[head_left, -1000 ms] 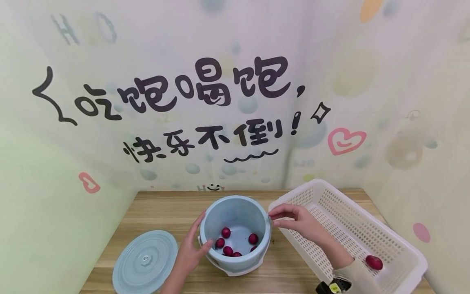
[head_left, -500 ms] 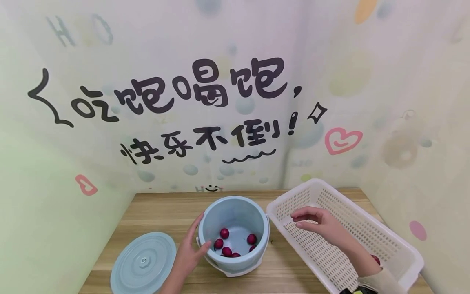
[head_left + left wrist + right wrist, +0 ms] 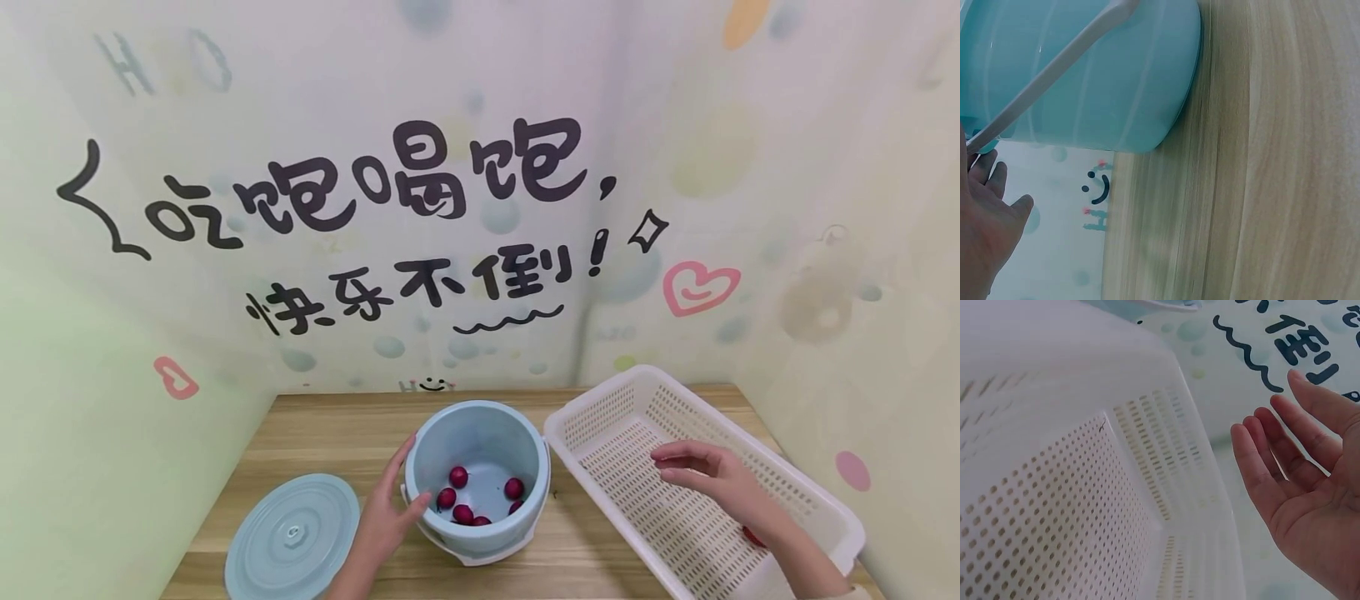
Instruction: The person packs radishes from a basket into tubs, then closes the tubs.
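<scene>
In the head view, several small dark-red radishes [image 3: 458,477] lie on the bottom of a light-blue bucket [image 3: 480,542]. My left hand [image 3: 384,517] rests against the bucket's left side, thumb by the near rim and fingers along the outer wall. The left wrist view shows its fingers [image 3: 997,178] spread beside the bucket's pale handle [image 3: 1054,75]. Over the white perforated basket [image 3: 637,542] hovers my right hand [image 3: 712,479], its fingers loosely bent. Nothing lies in that palm in the right wrist view. One radish [image 3: 753,537] in the basket is partly hidden behind the right forearm.
A round light-blue lid [image 3: 296,542] lies on the wooden table [image 3: 337,425] left of the bucket. The basket stands at an angle on the right. A wall [image 3: 420,350] with black lettering rises behind the table.
My right hand has moved right from beside the bucket's rim to over the basket's middle. The left hand stays at the bucket. The radishes in the bucket lie as before.
</scene>
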